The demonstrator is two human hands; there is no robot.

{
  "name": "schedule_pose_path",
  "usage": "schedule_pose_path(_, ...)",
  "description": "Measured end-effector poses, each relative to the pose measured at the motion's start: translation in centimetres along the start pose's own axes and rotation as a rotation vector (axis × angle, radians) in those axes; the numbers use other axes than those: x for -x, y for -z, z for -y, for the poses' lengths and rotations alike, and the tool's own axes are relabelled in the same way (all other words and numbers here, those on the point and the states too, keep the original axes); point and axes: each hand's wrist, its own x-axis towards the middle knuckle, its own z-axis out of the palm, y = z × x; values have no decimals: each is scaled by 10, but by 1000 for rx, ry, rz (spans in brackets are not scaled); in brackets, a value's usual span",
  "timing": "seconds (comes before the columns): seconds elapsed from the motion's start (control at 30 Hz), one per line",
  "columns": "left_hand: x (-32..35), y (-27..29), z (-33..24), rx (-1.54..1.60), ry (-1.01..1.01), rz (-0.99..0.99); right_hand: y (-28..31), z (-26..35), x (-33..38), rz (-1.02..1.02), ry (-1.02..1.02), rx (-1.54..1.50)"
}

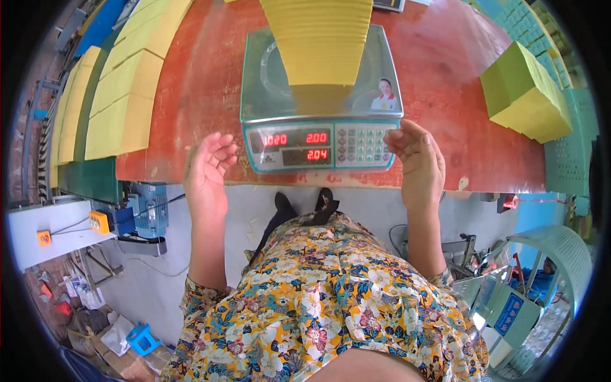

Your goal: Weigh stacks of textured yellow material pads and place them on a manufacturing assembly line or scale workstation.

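A stack of yellow paper sheets (pixel 318 44) rests on the metal pan of a digital weighing scale (pixel 264 95), whose red display is lit. My left hand (pixel 213 159) hovers at the scale's left front corner, palm inward, fingers slightly curled and apart, with nothing in it. At the right front corner is my right hand (pixel 417 156), fingers loosely bent beside the keypad (pixel 364 145) and holding nothing. Whether its fingertips touch the scale's edge I cannot tell.
Yellow paper stacks (pixel 124 105) line the left side of the red table (pixel 197 76). Another yellow-green stack (pixel 525 95) sits at the right. Below are a blue motor (pixel 151 210), an orange switch box (pixel 98 222), a blue plastic stool (pixel 142 339) and a pale green chair (pixel 554 254).
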Motion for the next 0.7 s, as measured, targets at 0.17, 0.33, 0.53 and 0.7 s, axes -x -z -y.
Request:
schedule_pose_path(0.17, 12, -23, 3, 115, -30, -9, -7, 1, 6, 23, -23, 8)
schedule_pose_path(0.33, 16, -31, -3, 80, -38, 35, -5, 6, 8, 40, -12, 9)
schedule_pose_path(0.53, 18, -36, -2, 62, -19, 66, 3, -1, 16, 47, -60, -36)
schedule_pose_path(0.7, 14, -43, 0, 65, -3, 77, 10, -1, 15, 24, -63, -31)
